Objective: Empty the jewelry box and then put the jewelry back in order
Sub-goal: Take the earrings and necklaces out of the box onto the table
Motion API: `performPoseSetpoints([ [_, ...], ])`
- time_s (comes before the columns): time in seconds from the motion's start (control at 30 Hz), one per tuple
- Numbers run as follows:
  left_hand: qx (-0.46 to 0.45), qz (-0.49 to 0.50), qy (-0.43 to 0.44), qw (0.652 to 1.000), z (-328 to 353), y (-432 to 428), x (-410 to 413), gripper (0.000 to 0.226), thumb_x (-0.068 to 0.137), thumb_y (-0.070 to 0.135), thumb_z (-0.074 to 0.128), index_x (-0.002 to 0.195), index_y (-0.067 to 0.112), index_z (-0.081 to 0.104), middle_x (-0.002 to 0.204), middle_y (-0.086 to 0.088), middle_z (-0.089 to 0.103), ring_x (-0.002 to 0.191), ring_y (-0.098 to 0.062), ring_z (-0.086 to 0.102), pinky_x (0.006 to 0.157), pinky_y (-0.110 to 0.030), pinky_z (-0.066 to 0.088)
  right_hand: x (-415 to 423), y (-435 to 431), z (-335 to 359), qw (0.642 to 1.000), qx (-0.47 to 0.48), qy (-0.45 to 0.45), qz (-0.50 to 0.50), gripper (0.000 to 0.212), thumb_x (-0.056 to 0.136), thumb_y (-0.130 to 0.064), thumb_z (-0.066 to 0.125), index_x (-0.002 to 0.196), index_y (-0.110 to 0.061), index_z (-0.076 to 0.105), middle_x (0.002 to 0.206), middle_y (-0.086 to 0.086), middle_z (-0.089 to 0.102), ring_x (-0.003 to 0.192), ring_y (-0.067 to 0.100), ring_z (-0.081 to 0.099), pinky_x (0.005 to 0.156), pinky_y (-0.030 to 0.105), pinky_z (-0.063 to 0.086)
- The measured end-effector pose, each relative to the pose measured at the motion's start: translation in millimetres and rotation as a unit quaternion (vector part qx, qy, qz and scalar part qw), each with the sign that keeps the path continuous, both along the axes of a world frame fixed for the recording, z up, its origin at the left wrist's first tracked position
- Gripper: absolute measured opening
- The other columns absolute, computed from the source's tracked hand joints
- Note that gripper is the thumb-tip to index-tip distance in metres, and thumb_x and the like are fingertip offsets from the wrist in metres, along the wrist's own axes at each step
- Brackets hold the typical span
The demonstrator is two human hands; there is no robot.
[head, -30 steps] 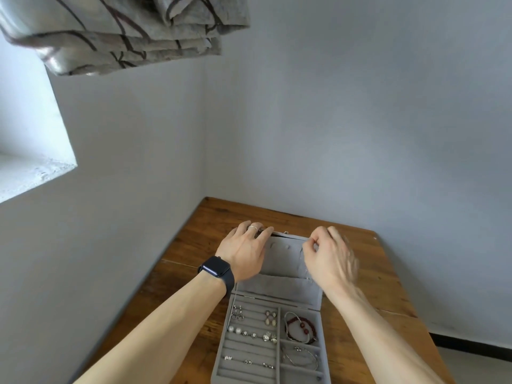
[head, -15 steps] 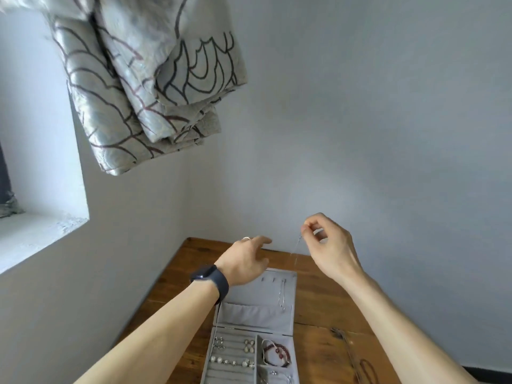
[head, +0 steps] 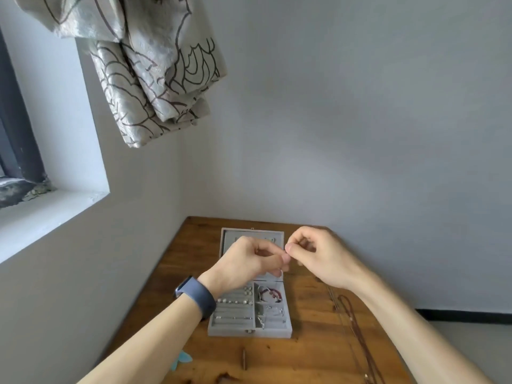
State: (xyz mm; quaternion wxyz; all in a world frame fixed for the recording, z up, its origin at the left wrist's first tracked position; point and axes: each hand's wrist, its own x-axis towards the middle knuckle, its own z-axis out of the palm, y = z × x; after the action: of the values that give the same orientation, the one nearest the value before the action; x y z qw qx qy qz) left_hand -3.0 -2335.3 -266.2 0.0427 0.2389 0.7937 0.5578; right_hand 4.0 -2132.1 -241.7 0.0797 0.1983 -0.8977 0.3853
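A grey jewelry box (head: 250, 329) lies open on the wooden table (head: 304, 350), its lid (head: 227, 236) tilted back. Earrings sit in its left ring rows (head: 234, 302); a red bead bracelet (head: 270, 295) and silver pieces fill the right compartments. My left hand (head: 249, 261) and my right hand (head: 318, 256) are raised together above the box, fingertips meeting. Both pinch a very thin chain (head: 286, 252) that is barely visible between them. A dark watch (head: 198, 297) is on my left wrist.
A brown cord necklace (head: 357, 336) and a thin chain lie on the table right of the box. A small dark pin (head: 244, 358) and a light blue piece (head: 180, 360) lie near the front. Walls enclose the table at the back and left; a curtain (head: 155, 70) hangs above.
My right hand lifted a thin chain off the lid. Both hands then came together in front of the lid, and my left hand now pinches the chain too. The camera has tilted.
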Motion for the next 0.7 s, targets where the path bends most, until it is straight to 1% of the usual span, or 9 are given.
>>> performPoseSetpoints([
  [0.07, 0.022, -0.006, -0.028, 0.999, -11.4, -4.9, 15.8, 0.020, 0.084, 0.041, 0.079, 0.090, 0.022, 0.079, 0.092, -0.008, 0.076, 0.089, -0.029, 0.073, 0.094, -0.047, 0.056, 17.4, 1.3, -12.7, 1.000, 0.012, -0.011, 0.011, 0.011, 0.093, -0.036, 0.063, 0.084, -0.031, 0.067, 0.081, -0.015, 0.069, 0.077, 0.006, 0.065, 0.076, 0.032, 0.054],
  [0.1, 0.027, -0.005, -0.039, 0.999, -16.6, -6.9, 23.2, 0.023, 0.082, 0.043, 0.080, 0.092, 0.022, 0.079, 0.092, -0.010, 0.076, 0.091, -0.030, 0.073, 0.095, -0.049, 0.056, 25.7, 1.6, -18.6, 1.000, 0.014, -0.018, 0.017, 0.011, 0.094, -0.037, 0.062, 0.084, -0.032, 0.066, 0.081, -0.017, 0.069, 0.078, 0.006, 0.065, 0.076, 0.031, 0.054],
  [0.2, 0.038, 0.003, -0.071, 0.997, -30.0, -11.4, 43.2, 0.029, 0.078, 0.048, 0.081, 0.094, 0.023, 0.078, 0.095, -0.005, 0.076, 0.090, -0.023, 0.074, 0.092, -0.043, 0.057, 47.2, 0.8, -34.6, 0.999, 0.026, -0.029, 0.027, 0.012, 0.096, -0.038, 0.059, 0.085, -0.034, 0.063, 0.078, -0.021, 0.068, 0.076, 0.004, 0.065, 0.072, 0.026, 0.051],
  [0.3, 0.026, 0.003, -0.090, 0.996, -42.1, -14.5, 59.0, 0.024, 0.084, 0.044, 0.077, 0.095, 0.023, 0.078, 0.099, 0.000, 0.076, 0.091, -0.019, 0.074, 0.087, -0.037, 0.057, 66.4, -1.6, -47.6, 0.997, 0.046, -0.035, 0.041, 0.012, 0.098, -0.042, 0.055, 0.088, -0.036, 0.061, 0.083, -0.025, 0.067, 0.075, 0.003, 0.063, 0.064, 0.020, 0.049],
  [0.4, 0.004, -0.012, -0.125, 0.992, -52.4, -16.8, 70.9, 0.024, 0.086, 0.046, 0.074, 0.099, 0.026, 0.076, 0.104, 0.003, 0.076, 0.096, -0.017, 0.073, 0.094, -0.041, 0.055, 79.9, -4.3, -55.7, 0.996, 0.054, -0.044, 0.052, 0.013, 0.098, -0.044, 0.053, 0.088, -0.037, 0.059, 0.083, -0.023, 0.067, 0.069, 0.002, 0.061, 0.056, 0.018, 0.046],
  [0.5, 0.001, -0.001, -0.128, 0.992, -59.8, -18.2, 76.9, 0.021, 0.086, 0.046, 0.075, 0.097, 0.028, 0.076, 0.102, 0.005, 0.075, 0.097, -0.015, 0.073, 0.096, -0.045, 0.055, 86.9, -6.9, -61.2, 0.994, 0.075, -0.043, 0.061, 0.011, 0.098, -0.041, 0.053, 0.089, -0.037, 0.058, 0.088, -0.033, 0.063, 0.078, -0.002, 0.061, 0.060, 0.010, 0.044],
  [0.57, -0.010, 0.000, -0.107, 0.994, -64.0, -18.2, 78.5, 0.017, 0.087, 0.044, 0.074, 0.097, 0.030, 0.077, 0.100, 0.007, 0.075, 0.096, -0.014, 0.071, 0.092, -0.042, 0.058, 90.0, -6.8, -64.6, 0.993, 0.081, -0.051, 0.066, 0.010, 0.099, -0.040, 0.054, 0.090, -0.037, 0.058, 0.088, -0.038, 0.061, 0.083, -0.005, 0.060, 0.061, 0.008, 0.044],
  [0.6, -0.020, -0.004, -0.091, 0.996, -65.5, -18.0, 79.3, 0.016, 0.087, 0.043, 0.074, 0.097, 0.031, 0.077, 0.099, 0.008, 0.075, 0.096, -0.013, 0.071, 0.088, -0.038, 0.060, 91.2, -6.5, -66.2, 0.992, 0.083, -0.058, 0.072, 0.010, 0.099, -0.040, 0.054, 0.090, -0.038, 0.058, 0.088, -0.038, 0.061, 0.084, -0.005, 0.061, 0.061, 0.010, 0.045],
  [0.7, -0.034, -0.016, -0.064, 0.997, -69.4, -18.2, 82.9, 0.016, 0.088, 0.038, 0.073, 0.094, 0.024, 0.080, 0.094, 0.007, 0.077, 0.089, -0.008, 0.070, 0.073, -0.020, 0.054, 94.1, -5.1, -68.6, 0.990, 0.086, -0.080, 0.080, 0.009, 0.099, -0.041, 0.055, 0.091, -0.038, 0.060, 0.089, -0.026, 0.067, 0.085, 0.002, 0.066, 0.069, 0.025, 0.054],
])
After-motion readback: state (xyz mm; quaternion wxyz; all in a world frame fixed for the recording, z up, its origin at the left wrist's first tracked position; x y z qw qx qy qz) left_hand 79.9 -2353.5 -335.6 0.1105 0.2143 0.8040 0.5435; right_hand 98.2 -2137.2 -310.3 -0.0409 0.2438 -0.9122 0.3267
